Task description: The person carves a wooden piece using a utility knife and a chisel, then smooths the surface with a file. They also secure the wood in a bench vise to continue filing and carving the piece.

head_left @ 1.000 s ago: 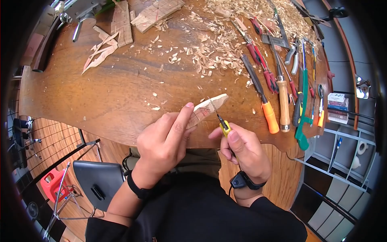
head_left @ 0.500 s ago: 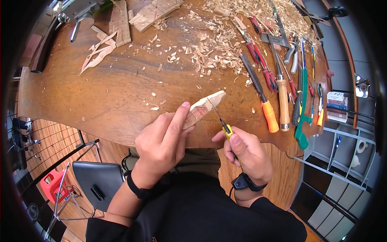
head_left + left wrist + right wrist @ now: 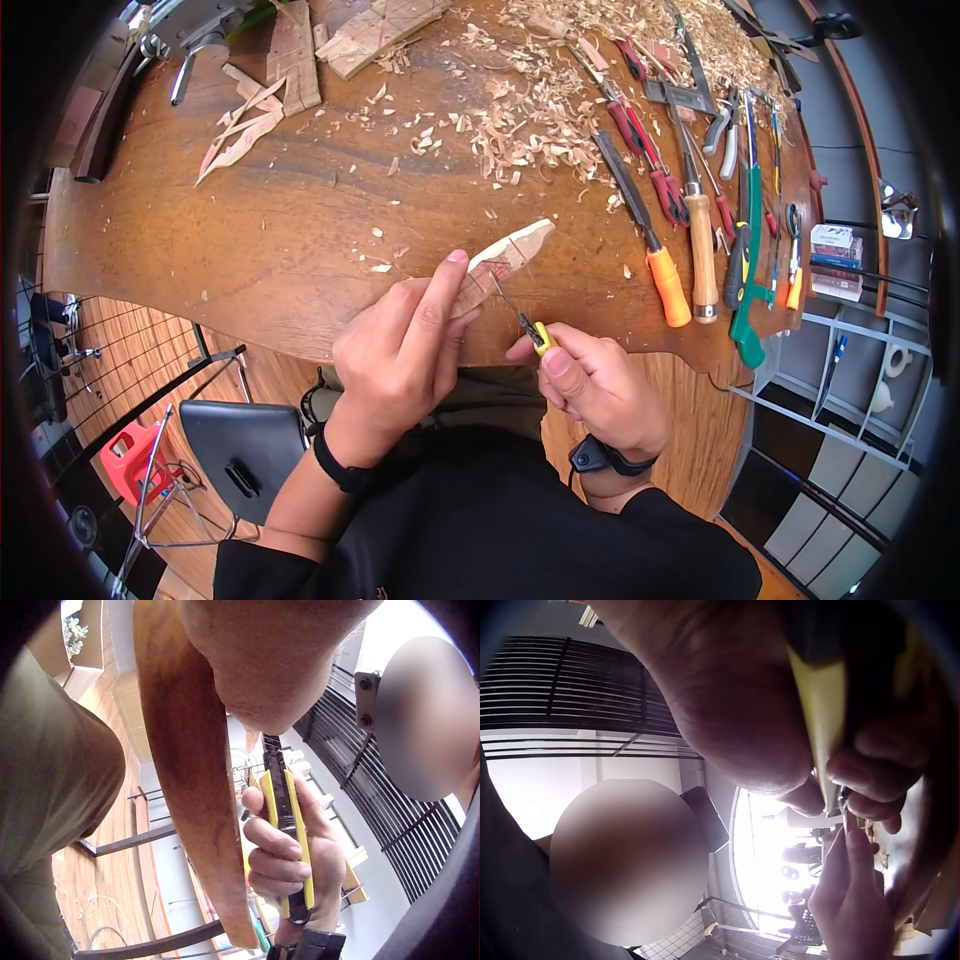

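Yellow knife gripped in right hand, wood pinched in left hand, shelved books

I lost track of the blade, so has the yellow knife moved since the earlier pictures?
Yes. In the head view, the yellow knife has moved leftward and slightly toward the person, away from the orange-handled tool.

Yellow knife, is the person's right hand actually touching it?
Touching. The left wrist view shows it plainly: the fingers of the right hand curl round the handle of the yellow knife.
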Available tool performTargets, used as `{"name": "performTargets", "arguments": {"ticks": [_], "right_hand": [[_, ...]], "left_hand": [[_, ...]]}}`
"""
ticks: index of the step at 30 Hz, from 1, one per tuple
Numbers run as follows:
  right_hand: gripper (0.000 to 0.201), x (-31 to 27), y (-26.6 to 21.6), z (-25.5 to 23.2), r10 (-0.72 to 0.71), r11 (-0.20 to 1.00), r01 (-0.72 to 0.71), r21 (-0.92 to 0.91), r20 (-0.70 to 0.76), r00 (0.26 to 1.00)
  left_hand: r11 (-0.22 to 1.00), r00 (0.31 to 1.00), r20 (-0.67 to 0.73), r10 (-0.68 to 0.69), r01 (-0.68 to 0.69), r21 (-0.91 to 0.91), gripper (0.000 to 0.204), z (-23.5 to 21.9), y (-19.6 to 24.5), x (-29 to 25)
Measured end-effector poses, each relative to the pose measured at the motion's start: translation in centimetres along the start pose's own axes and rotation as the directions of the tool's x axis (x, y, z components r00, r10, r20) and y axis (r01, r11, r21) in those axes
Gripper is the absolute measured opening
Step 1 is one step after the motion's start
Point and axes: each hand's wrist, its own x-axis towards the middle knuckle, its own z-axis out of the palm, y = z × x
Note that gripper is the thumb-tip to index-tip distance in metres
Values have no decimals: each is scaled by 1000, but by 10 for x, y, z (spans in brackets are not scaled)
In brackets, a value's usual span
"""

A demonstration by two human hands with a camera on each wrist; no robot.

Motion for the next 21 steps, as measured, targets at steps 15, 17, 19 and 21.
{"name": "performTargets", "arguments": {"ticks": [15,17,19,21], "right_hand": [[50,2,-8,3,-46,990,61,127,-120,992],[49,3,-9,3,-39,998,42,49,-70,997],[49,4,-8,2,-28,999,26,-42,-46,999],[50,4,-6,-3,-3,998,13,64,-143,990]], "left_hand": [[1000,1000,-13,4,-4,4,50,1,-2,-2],[1000,1000,-6,-2,2,-1,50,1,-1,-2],[1000,1000,-23,10,-10,-2,50,2,-3,-2],[1000,999,-41,22,-22,-4,50,2,-3,-2]]}}
